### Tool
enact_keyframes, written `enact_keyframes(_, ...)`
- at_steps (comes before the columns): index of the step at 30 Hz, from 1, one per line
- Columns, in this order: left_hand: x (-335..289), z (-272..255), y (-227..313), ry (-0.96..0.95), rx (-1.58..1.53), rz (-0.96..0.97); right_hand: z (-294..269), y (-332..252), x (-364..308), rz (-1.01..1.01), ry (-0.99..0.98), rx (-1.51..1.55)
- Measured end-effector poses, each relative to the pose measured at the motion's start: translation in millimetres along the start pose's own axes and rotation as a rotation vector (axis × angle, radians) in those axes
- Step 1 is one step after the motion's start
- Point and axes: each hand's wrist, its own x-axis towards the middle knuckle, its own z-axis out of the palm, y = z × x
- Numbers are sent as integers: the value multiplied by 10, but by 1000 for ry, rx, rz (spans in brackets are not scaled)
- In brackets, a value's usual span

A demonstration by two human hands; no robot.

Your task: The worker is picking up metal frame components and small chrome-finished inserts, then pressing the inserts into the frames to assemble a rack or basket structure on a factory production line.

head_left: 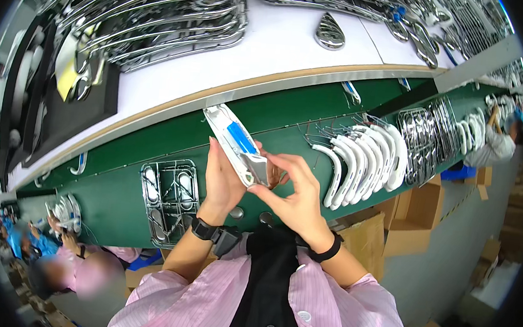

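Note:
Above the green workbench (111,204), my left hand (220,182) grips a long white housing (218,118) from its left side. A bright blue block (241,137) sits inside the housing's hollow. My right hand (298,191) pinches a shiny chrome piece (260,168) at the housing's near end, thumb below and fingers above. Whether that piece is fixed to the housing, I cannot tell. My fingers partly hide both parts. To the right stands a row of similar white curved housings (366,165) with thin wires at their far ends.
A wire rack (169,202) with chrome parts lies left of my hands. The raised white shelf (283,48) ahead carries stacked chrome racks (162,20) and a teardrop-shaped chrome cover (330,32). Cardboard boxes (414,212) stand right. Co-workers sit at left (84,269) and far right (496,145).

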Motion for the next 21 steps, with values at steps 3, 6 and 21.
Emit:
enact_keyframes(3, -154, 127, 13, -97, 4, 97, 18, -120, -65, -102, 48, -86)
enact_keyframes(6, -306, 161, -59, -119, 65, 111, -27, -209, -120, -115, 62, -82)
enact_keyframes(21, -641, 260, -237, -99, 114, 160, -270, -210, -479, 200, 103, 194)
